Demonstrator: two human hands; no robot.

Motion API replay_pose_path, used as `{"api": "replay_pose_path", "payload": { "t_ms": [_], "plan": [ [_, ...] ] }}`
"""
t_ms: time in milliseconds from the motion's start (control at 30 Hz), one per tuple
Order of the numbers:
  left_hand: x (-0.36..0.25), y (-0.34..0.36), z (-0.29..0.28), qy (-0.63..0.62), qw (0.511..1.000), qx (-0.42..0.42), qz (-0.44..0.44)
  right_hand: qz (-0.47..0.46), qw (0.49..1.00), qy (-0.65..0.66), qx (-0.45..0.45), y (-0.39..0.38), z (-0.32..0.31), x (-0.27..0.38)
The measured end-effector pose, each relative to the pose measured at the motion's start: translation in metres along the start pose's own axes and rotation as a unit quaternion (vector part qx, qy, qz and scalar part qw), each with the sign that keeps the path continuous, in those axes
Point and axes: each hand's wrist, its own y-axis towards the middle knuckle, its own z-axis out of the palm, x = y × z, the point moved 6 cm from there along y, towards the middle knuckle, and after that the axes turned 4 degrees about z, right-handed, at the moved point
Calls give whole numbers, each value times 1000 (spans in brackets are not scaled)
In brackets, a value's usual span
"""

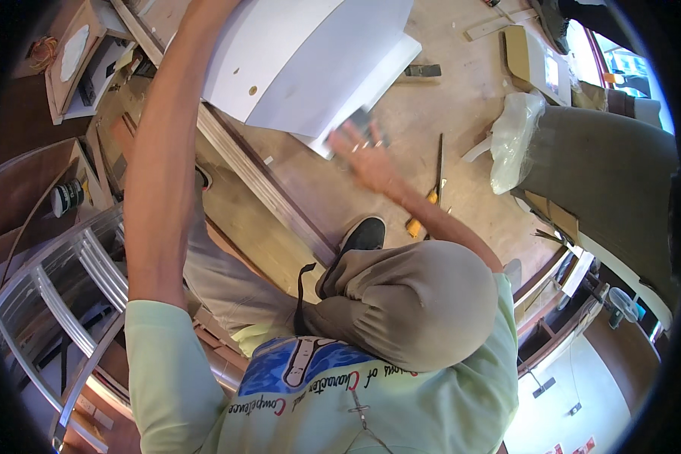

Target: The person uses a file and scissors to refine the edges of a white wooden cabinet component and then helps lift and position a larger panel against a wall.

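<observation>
Lettered shirt (pixel 431 405) nearest, right hand (pixel 367 157) holds grey block (pixel 365 121).

brown floor (pixel 408 151): white panelled piece (pixel 318 64), dark block (pixel 423 70), wood strip (pixel 490 29), yellow-handled tool (pixel 433 197), kind unclear.

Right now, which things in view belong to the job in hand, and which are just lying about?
Apparently in use:
dark block, blurred, in the right hand
white panel beside it

Apparently lying about:
long thin tool
clear plastic
black tub
coil of orange wire
</observation>
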Motion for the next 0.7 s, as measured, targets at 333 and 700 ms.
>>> {"api": "replay_pose_path", "payload": {
  "t_ms": [333, 700],
  "plan": [
    [-13, -2, 0, -41, 999, -4, -24, -29, 998, 16, 57, -5, 2, 7],
    [2, 5, -2, -42, 999, 12, 32, -34, 999, -34, 2, 5, 2, -2]
  ]
}}
